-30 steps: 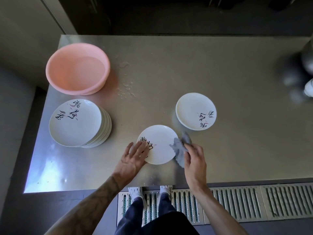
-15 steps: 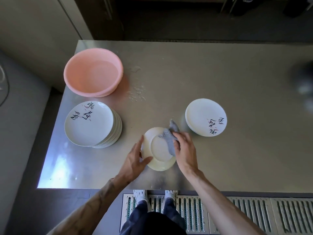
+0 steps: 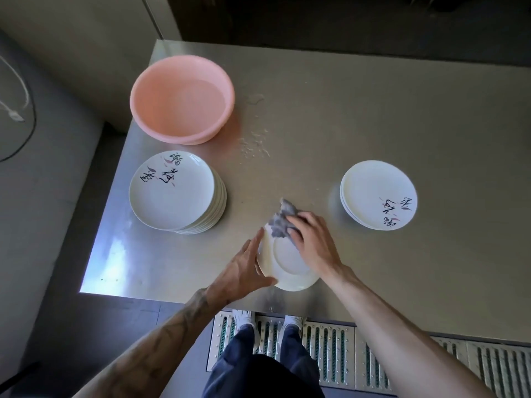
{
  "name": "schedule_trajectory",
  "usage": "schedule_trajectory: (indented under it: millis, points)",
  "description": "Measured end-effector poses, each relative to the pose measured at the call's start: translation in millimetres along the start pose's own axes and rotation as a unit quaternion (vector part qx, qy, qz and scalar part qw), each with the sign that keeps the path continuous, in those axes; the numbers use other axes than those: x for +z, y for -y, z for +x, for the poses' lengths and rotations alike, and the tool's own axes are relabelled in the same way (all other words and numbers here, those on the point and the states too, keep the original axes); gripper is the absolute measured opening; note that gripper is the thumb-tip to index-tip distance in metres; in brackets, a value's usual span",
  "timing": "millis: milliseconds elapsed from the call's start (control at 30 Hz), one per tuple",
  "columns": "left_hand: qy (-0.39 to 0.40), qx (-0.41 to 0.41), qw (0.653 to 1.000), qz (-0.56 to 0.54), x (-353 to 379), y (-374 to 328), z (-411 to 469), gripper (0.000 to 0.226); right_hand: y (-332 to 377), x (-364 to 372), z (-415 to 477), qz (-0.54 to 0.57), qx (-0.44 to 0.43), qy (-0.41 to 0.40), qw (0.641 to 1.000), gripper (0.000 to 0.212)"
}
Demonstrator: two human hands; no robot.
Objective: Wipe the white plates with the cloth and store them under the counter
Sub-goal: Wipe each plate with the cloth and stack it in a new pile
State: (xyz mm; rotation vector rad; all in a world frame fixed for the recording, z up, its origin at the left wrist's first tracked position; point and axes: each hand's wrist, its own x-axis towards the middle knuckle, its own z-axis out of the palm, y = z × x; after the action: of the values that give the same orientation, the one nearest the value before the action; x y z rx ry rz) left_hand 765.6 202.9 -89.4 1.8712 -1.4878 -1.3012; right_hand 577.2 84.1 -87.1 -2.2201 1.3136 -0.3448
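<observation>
One white plate (image 3: 287, 262), underside up, is held near the front edge of the steel counter (image 3: 359, 116). The left hand (image 3: 244, 268) clasps its left rim between thumb and fingers. The right hand (image 3: 311, 239) curls its fingers around a grey cloth (image 3: 280, 225), pressing it on the far rim. A tall stack (image 3: 172, 191) lies to the left, a short stack (image 3: 379, 193) to the right, and a pink basin (image 3: 182, 99) behind.
</observation>
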Motion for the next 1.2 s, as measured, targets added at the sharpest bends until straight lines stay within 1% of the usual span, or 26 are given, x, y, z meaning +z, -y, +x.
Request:
schedule_trajectory:
  millis: [33,100,133,167,233,267,300,333,400,433,467,533,567,600,700,733,833,867,933,967,1000,1033,1100,1133,1200]
  points:
    - [-0.004,-0.002,1.0,-0.01,1,-2,0,0.124,7,0,-2,-0.005,-0.02,-0.002,1.0,0.035]
    - [-0.016,-0.004,0.999,-0.045,2,-8,0,0.119,23,0,-11,-0.021,-0.102,0.021,0.994,0.035]
    - [-0.023,-0.007,0.997,-0.069,4,-10,-1,0.119,23,-1,-12,-0.026,-0.125,0.024,0.992,0.036]
    - [-0.027,-0.01,0.995,-0.093,5,-12,-3,0.118,20,-2,-9,-0.024,-0.113,0.018,0.993,0.036]
    - [-0.03,-0.016,0.992,-0.121,7,-16,-6,0.119,8,-6,-3,0.001,-0.018,-0.002,1.0,0.035]
    - [-0.029,-0.018,0.991,-0.127,7,-17,-7,0.118,4,-8,-1,0.008,0.01,-0.006,1.0,0.034]
    - [-0.027,-0.021,0.99,-0.134,7,-20,-7,0.118,6,-10,-1,0.01,0.006,-0.01,1.0,0.033]
    - [-0.027,-0.024,0.989,-0.146,6,-23,-6,0.116,13,-11,-2,0.011,-0.024,-0.008,1.0,0.033]
    - [-0.03,-0.034,0.981,-0.188,5,-30,-7,0.111,26,-12,-11,0.01,-0.112,0.004,0.994,0.033]
    - [-0.029,-0.041,0.976,-0.21,4,-33,-8,0.11,25,-12,-12,0.007,-0.128,0.005,0.992,0.033]
    - [-0.028,-0.048,0.973,-0.224,3,-36,-9,0.11,22,-14,-9,0.009,-0.108,0.0,0.994,0.033]
    - [-0.031,-0.055,0.971,-0.232,3,-41,-11,0.111,12,-19,-5,0.031,-0.007,-0.021,0.999,0.032]
    - [-0.035,-0.056,0.97,-0.233,2,-45,-11,0.111,10,-22,-6,0.041,0.015,-0.027,0.999,0.033]
    - [-0.038,-0.055,0.969,-0.237,2,-49,-11,0.111,14,-25,-9,0.046,0.003,-0.025,0.999,0.034]
    - [-0.041,-0.05,0.963,-0.261,2,-58,-9,0.108,32,-34,-24,0.033,-0.108,0.006,0.994,0.046]
    - [-0.043,-0.052,0.96,-0.272,2,-59,-8,0.104,30,-35,-24,0.03,-0.118,0.006,0.992,0.047]
    - [-0.059,-0.067,0.952,-0.293,2,-59,-8,0.085,18,-38,-15,0.048,-0.017,-0.02,0.999,0.037]
    - [-0.06,-0.075,0.95,-0.297,3,-60,-9,0.075,18,-40,-14,0.053,-0.017,-0.021,0.998,0.036]
    - [-0.062,-0.086,0.942,-0.318,3,-62,-11,0.054,29,-45,-21,0.051,-0.085,-0.003,0.995,0.04]
    - [-0.062,-0.092,0.937,-0.331,4,-63,-12,0.049,33,-48,-25,0.047,-0.125,0.007,0.991,0.042]
    - [-0.06,-0.097,0.932,-0.343,4,-64,-13,0.046,34,-50,-26,0.043,-0.145,0.008,0.989,0.042]
    - [-0.056,-0.101,0.928,-0.355,4,-65,-14,0.045,31,-50,-24,0.042,-0.135,-0.004,0.99,0.042]
    - [-0.05,-0.104,0.92,-0.376,4,-70,-16,0.048,24,-51,-18,0.054,-0.061,-0.033,0.996,0.04]
    - [-0.046,-0.102,0.918,-0.381,3,-72,-16,0.05,25,-52,-18,0.059,-0.047,-0.031,0.997,0.04]
    - [-0.041,-0.094,0.918,-0.384,2,-75,-16,0.052,36,-52,-25,0.06,-0.093,0.005,0.994,0.043]
